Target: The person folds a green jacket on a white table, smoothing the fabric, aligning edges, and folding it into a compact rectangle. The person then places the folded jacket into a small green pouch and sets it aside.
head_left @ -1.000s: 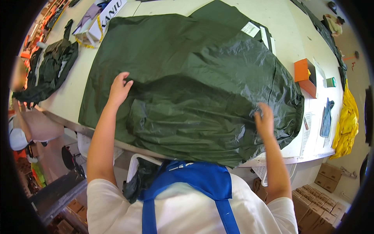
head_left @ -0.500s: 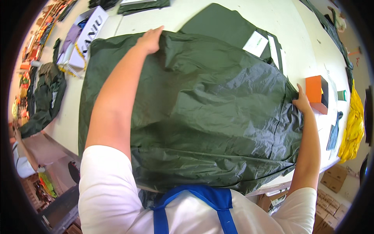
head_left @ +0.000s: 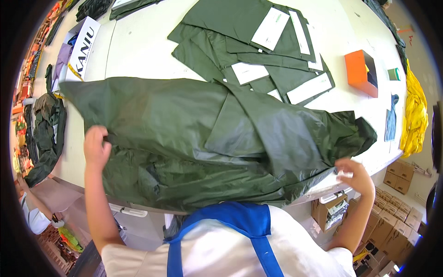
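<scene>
A large, shiny dark green garment (head_left: 180, 115) lies crumpled and partly folded over across the table in front of me, its left and right corners flaring outward. At its left edge, my left hand (head_left: 96, 148) is curled on the fabric, slightly blurred. My right hand (head_left: 356, 176) is by the lower right edge, fingers bent and apart, fingertips close to the cloth; whether they touch it is hard to tell. Beyond the garment lies a loose pile of folded dark green pieces (head_left: 203, 51) with white printed cards (head_left: 272, 28) on them.
An orange box (head_left: 353, 76), a green spool (head_left: 393, 74) and yellow fabric (head_left: 415, 115) are on the right. A white box (head_left: 85, 46) with cloth stands at the far left. At the lower left is another person (head_left: 34, 214). Cardboard cartons (head_left: 399, 175) are stacked beyond the table's right edge.
Both hands have come back toward me, the left also moving leftward. The garment's far edge has come nearer and a fold now crosses it, uncovering more of the green pile behind.
</scene>
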